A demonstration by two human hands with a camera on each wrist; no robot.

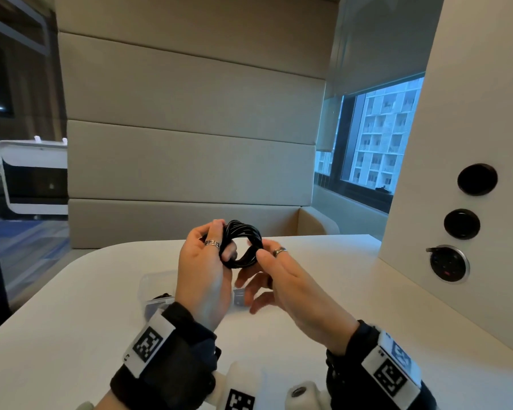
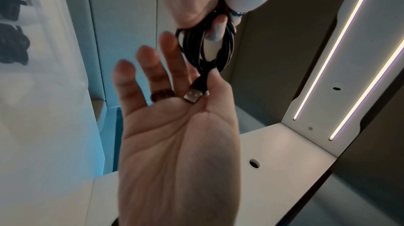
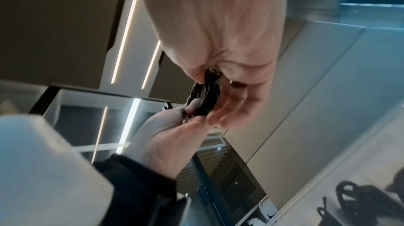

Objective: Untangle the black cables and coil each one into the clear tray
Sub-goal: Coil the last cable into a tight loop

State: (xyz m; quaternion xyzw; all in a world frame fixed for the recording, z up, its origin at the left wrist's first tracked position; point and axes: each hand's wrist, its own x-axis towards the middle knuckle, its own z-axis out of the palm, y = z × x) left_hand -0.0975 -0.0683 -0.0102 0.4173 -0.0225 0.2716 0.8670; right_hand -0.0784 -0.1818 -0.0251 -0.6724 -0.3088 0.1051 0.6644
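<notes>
Both hands hold one black cable (image 1: 243, 244) up in the air above the middle of the tabletop (image 1: 71, 315), already wound into a small, tight ring of several turns. The left hand (image 1: 203, 270) has its grip clenched on the ring's left side, a fingertip poking through the hole. The right hand (image 1: 290, 288) pinches the right side between thumb and forefinger, its other fingers spread loose; the left wrist view shows a metal USB plug (image 2: 193, 96) dangling from the coil against that palm.

The cable looks light and springy. I'd judge the turns want to spring apart if released, so the best hold is across all the strands at once, with the loose plug end trapped too. The clear tray (image 1: 160, 279) sits on the tabletop just under the hands, another dark bundle (image 1: 160, 297) in it.
</notes>
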